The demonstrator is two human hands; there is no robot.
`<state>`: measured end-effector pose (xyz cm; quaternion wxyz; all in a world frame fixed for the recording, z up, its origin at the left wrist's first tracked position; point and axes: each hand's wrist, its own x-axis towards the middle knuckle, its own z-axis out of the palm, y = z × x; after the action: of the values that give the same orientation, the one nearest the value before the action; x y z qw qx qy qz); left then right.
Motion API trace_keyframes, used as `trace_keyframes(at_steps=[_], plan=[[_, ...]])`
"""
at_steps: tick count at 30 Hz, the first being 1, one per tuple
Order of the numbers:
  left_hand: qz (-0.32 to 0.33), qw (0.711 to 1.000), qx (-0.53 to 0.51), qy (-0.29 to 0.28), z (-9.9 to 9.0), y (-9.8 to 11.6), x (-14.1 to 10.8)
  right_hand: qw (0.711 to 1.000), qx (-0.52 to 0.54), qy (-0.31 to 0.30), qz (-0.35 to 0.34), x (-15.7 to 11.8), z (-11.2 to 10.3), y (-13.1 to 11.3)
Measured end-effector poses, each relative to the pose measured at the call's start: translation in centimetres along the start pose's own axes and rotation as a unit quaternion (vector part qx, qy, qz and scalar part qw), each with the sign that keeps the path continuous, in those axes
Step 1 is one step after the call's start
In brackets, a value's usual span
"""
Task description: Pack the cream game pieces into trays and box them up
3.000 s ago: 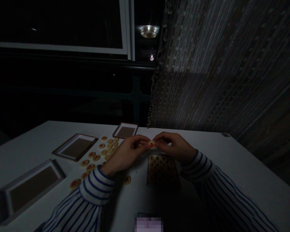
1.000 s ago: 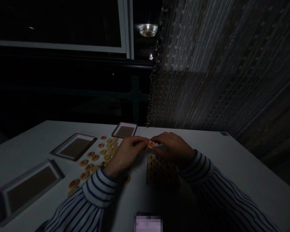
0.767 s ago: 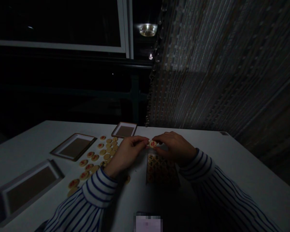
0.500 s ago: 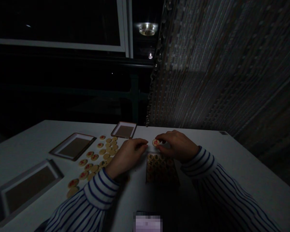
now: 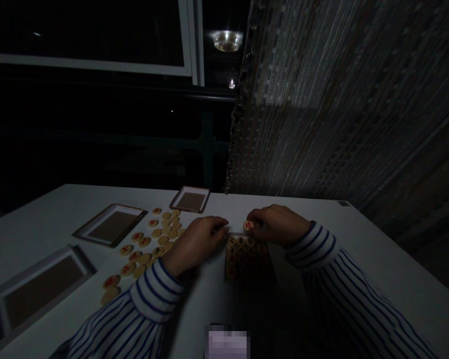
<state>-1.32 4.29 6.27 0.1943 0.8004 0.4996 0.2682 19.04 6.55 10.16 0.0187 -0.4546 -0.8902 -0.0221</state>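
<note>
Between the thumb and fingers of my right hand (image 5: 279,225) is a round Chinese chess piece (image 5: 248,226) with a red character facing me. That hand is just above the far edge of a small box (image 5: 226,269), which holds rows of pieces (image 5: 241,241) with dark and red characters; its near part is in shadow. To the left of the box my left hand (image 5: 196,242) hovers over the table, thumb and forefinger apart, with nothing visible between them. Loose chess pieces (image 5: 144,259), some with characters up and some blank side up, lie left of it and are partly hidden by my forearm.
On the white table (image 5: 209,309) three shallow trays stand to the left: one at the back (image 5: 189,188), one farther left (image 5: 97,218) and one near the left edge (image 5: 22,319). A bead curtain (image 5: 322,99) hangs behind the table at right. The room is dim.
My right hand has moved slightly right and down with the chess piece, bringing it closer to the box. My left hand has barely moved. The view has shifted a little.
</note>
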Motion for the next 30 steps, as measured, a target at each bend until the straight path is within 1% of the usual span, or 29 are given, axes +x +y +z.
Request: trace_keyframes(at_steps=[8, 13, 19, 25, 30], plan=[[0.000, 1.000, 0.019, -0.010, 0.0, 0.1, -0.1, 0.997, -0.015, -0.078, 0.021, 0.2, 1.0, 0.3], [-0.003, 0.999, 0.032, -0.027, -0.1, 0.2, 0.0, 0.993, -0.013, -0.117, 0.017, 0.4, 1.6, 0.5], [0.002, 0.999, 0.040, -0.034, 0.0, -0.2, 0.0, 0.990, -0.020, -0.135, -0.022, 0.7, 2.4, 0.5], [0.002, 0.998, 0.040, -0.041, 0.0, -0.1, -0.1, 0.987, -0.026, -0.159, -0.022, 0.9, 2.7, 0.1], [0.004, 0.998, 0.048, -0.039, 0.0, -0.1, -0.1, 0.988, -0.020, -0.154, -0.021, 1.0, 2.9, -0.1]])
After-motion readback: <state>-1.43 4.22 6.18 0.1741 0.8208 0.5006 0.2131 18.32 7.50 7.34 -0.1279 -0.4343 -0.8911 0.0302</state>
